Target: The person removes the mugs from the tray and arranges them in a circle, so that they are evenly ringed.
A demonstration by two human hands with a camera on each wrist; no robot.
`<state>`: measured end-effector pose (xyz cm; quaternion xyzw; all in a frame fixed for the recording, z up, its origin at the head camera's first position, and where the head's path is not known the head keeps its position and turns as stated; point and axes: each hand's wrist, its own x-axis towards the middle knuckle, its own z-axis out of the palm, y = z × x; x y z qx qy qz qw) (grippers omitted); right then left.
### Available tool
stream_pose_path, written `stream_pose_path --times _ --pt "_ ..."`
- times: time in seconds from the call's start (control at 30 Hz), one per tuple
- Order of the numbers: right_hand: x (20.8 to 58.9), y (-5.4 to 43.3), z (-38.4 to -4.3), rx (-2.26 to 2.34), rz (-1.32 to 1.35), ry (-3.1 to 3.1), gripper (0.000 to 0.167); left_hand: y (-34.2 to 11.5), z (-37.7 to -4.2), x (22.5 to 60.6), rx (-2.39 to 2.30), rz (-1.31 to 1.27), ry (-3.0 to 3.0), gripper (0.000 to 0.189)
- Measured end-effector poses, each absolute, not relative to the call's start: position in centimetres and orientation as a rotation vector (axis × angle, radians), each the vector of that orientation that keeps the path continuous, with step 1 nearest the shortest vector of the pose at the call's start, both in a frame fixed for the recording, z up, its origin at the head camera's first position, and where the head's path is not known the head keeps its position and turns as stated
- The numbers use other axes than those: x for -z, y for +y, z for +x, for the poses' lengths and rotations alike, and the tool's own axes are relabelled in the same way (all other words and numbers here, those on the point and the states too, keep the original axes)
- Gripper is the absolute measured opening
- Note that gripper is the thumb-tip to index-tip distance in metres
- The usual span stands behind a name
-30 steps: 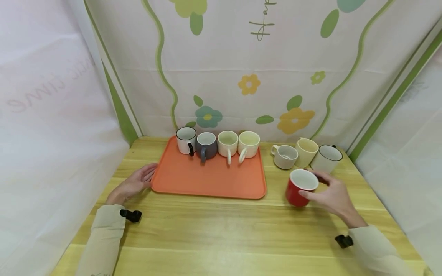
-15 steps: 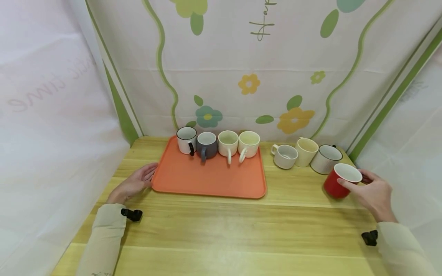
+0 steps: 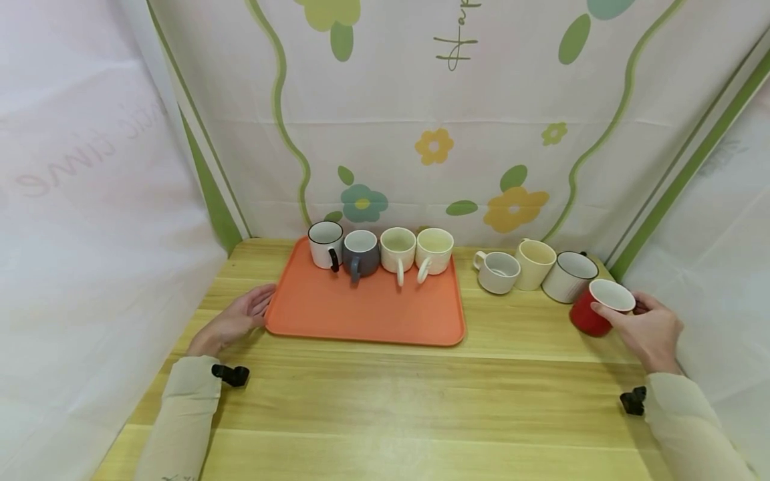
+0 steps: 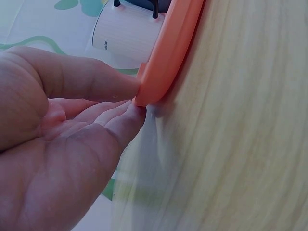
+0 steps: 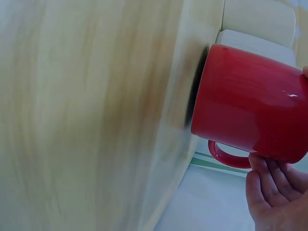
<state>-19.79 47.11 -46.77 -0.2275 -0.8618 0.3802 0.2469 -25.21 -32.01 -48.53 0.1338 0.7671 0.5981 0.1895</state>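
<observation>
My right hand (image 3: 650,337) grips a red mug (image 3: 588,316) with a white inside, thumb on its near side and fingers at the handle side. In the right wrist view the mug (image 5: 250,101) is close over the table, its handle (image 5: 226,156) beside my fingers (image 5: 274,185). My left hand (image 3: 231,319) is at the left edge of an orange tray (image 3: 367,314). The left wrist view has the thumb (image 4: 96,79) on the tray's rim (image 4: 166,62) and fingertips (image 4: 134,118) just under it, pinching it.
Along the tray's back stand a white black-rimmed mug (image 3: 325,250), a dark blue-grey mug (image 3: 363,259) and two cream mugs. Right of the tray are a low white cup (image 3: 498,277), a pale yellow mug (image 3: 532,267) and another black-rimmed mug (image 3: 564,284), right beside the red one. Fabric walls (image 3: 361,100) surround the table.
My right hand has carried the red mug to the right, past the tray's side, then slightly back toward the black-rimmed mug. The left hand and tray have stayed put.
</observation>
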Motion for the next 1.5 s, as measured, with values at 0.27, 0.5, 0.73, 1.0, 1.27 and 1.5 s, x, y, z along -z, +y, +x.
stream_pose_path --times 0.27,0.5,0.73,1.0,1.27,1.5 --pt "47.1 46.7 -20.2 -1.025 -0.67 -2.345 0.063 -32.0 -25.1 48.5 -1.682 0.375 2.159 0.085" --pt "47.0 45.8 -20.4 -0.987 -0.69 -2.321 0.063 -31.9 -25.2 48.4 -1.68 0.367 2.155 0.086" --pt "46.7 45.4 -20.3 -0.922 -0.707 -2.396 0.075 -31.9 -25.1 48.3 -1.671 0.37 2.156 0.085" --pt "45.0 44.3 -20.0 -0.87 -0.598 -2.502 0.086 -31.8 -25.3 48.4 -1.66 0.382 2.168 0.084" --pt "42.5 37.6 -20.4 -0.836 -0.255 -2.497 0.093 -31.9 -25.5 48.5 -1.659 0.385 2.166 0.084" --pt "42.7 30.4 -22.9 -0.934 0.046 -2.585 0.085 -32.0 -25.5 48.6 -1.671 0.383 2.155 0.085"
